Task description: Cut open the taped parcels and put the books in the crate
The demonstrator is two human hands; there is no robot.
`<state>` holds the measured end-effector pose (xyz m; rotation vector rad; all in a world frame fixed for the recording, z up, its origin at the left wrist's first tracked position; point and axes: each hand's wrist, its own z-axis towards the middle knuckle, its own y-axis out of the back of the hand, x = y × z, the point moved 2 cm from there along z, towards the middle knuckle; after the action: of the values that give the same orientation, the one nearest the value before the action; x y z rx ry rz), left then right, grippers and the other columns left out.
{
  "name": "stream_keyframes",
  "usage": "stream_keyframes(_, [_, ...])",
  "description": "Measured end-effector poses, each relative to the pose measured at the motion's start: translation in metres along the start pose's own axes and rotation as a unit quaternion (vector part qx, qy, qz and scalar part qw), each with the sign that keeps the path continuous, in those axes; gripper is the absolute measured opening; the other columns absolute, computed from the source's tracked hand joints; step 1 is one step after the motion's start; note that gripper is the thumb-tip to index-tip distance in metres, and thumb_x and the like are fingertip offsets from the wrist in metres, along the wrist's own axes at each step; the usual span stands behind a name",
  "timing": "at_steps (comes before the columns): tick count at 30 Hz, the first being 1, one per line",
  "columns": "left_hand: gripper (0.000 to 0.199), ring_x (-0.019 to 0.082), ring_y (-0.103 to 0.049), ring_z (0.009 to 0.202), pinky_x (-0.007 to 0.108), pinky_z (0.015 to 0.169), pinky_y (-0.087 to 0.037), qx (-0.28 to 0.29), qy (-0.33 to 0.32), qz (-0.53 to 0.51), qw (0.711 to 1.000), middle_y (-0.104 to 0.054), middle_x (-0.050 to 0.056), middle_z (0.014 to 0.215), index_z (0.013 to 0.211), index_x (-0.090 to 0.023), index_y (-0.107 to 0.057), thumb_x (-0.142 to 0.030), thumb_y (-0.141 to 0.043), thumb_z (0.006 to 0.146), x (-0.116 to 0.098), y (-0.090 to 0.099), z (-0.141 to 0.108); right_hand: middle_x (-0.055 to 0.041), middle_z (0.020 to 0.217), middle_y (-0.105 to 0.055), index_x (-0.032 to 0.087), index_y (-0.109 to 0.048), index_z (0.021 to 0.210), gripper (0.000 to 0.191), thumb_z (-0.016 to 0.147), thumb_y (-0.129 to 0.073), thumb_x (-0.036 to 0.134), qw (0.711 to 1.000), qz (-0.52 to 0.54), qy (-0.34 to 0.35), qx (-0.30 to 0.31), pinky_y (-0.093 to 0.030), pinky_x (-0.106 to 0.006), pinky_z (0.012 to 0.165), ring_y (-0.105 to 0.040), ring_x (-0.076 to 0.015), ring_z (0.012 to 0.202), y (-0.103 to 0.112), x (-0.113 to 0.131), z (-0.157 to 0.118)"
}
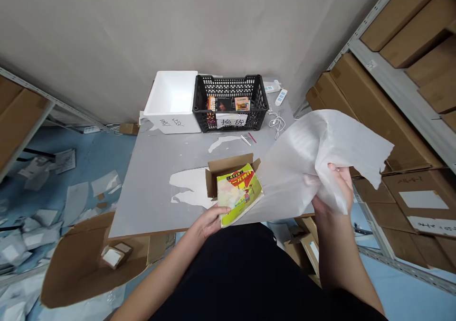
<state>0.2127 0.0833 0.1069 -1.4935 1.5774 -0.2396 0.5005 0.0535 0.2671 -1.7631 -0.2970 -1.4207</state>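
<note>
The left hand grasps a yellow-green paperback book by its lower left edge, with the fingers curled around to the cover. The book sits tilted in and over an open cardboard box, close to the front edge of the grey table. The right hand is clenched in a crumpled sheet of white foam wrap, lifted beyond the table's front right corner. The sheet spreads left from that hand, and its thin edge reaches the book's right side. Along the back edge of the table stands a white foam box, with a black plastic crate just beside it. A paper label hangs on the crate's front, and two books stand inside. Near the back right corner lie a white power strip and a white cable. Toward the middle of the table are a thin metal strip and a red strip. Cardboard cartons fill metal shelves beyond the right edge, and a flattened carton lies on the floor off the front left corner.
</note>
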Motion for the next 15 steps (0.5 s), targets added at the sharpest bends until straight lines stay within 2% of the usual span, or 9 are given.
stream_keyframes(2, [0.060, 0.034, -0.062, 0.113, 0.046, 0.093, -0.049, -0.001, 0.015, 0.007, 1.000, -0.070, 0.012, 0.114, 0.122, -0.023, -0.062, -0.022, -0.079, 0.064, 0.000, 0.004, 0.001, -0.0016, 0.098, -0.071, 0.027, -0.064, 0.110, 0.036, 0.074, -0.072, 0.030, 0.998, -0.027, -0.049, -0.018, -0.055, -0.033, 0.070, -0.067, -0.0177, 0.077, 0.009, -0.011, -0.001])
stream_keyframes(4, [0.065, 0.034, -0.062, 0.113, 0.046, 0.093, -0.049, -0.007, 0.016, 0.012, 1.000, -0.069, 0.013, 0.116, 0.125, -0.023, -0.060, -0.020, -0.081, 0.063, -0.001, 0.006, 0.002, -0.0012, 0.094, -0.072, 0.027, -0.064, 0.110, 0.039, 0.073, -0.074, 0.034, 0.990, -0.059, -0.125, -0.030, -0.055, -0.032, 0.067, -0.068, -0.0180, 0.073, 0.023, -0.033, -0.003])
stream_keyframes(7, [0.074, 0.034, -0.062, 0.112, 0.046, 0.095, -0.049, -0.013, -0.003, 0.026, 1.000, -0.067, 0.015, 0.120, 0.130, -0.021, -0.055, -0.017, -0.083, 0.062, -0.007, 0.006, 0.004, -0.0035, 0.100, -0.073, 0.026, -0.064, 0.113, 0.047, 0.072, -0.075, 0.045, 0.968, -0.095, -0.230, -0.023, -0.056, -0.033, 0.071, -0.069, -0.0223, 0.082, 0.044, -0.074, -0.010])
stream_keyframes(9, [0.075, 0.035, -0.062, 0.112, 0.047, 0.096, -0.048, -0.004, -0.017, 0.036, 0.999, -0.066, 0.016, 0.121, 0.132, -0.019, -0.054, -0.017, -0.083, 0.062, -0.013, 0.002, 0.005, -0.0046, 0.104, -0.073, 0.026, -0.065, 0.110, 0.051, 0.066, -0.080, 0.046, 0.960, -0.114, -0.256, -0.007, -0.055, -0.035, 0.079, -0.069, -0.0246, 0.091, 0.055, -0.098, -0.019])
stream_keyframes(12, [0.075, 0.036, -0.062, 0.112, 0.049, 0.098, -0.046, 0.022, -0.037, 0.043, 0.998, -0.066, 0.017, 0.121, 0.132, -0.017, -0.053, -0.019, -0.083, 0.064, -0.022, -0.004, 0.008, -0.0067, 0.106, -0.074, 0.023, -0.066, 0.107, 0.058, 0.056, -0.086, 0.043, 0.945, -0.100, -0.307, 0.049, -0.052, -0.040, 0.088, -0.067, -0.0286, 0.102, 0.058, -0.115, -0.037])
stream_keyframes(15, [0.076, 0.036, -0.061, 0.114, 0.049, 0.100, -0.045, 0.028, -0.056, 0.061, 0.996, -0.066, 0.017, 0.122, 0.133, -0.017, -0.053, -0.019, -0.083, 0.064, -0.031, -0.010, 0.009, -0.0082, 0.103, -0.074, 0.022, -0.066, 0.110, 0.064, 0.053, -0.087, 0.041, 0.919, -0.035, -0.380, 0.103, -0.051, -0.046, 0.091, -0.065, -0.0318, 0.107, 0.047, -0.114, -0.055])
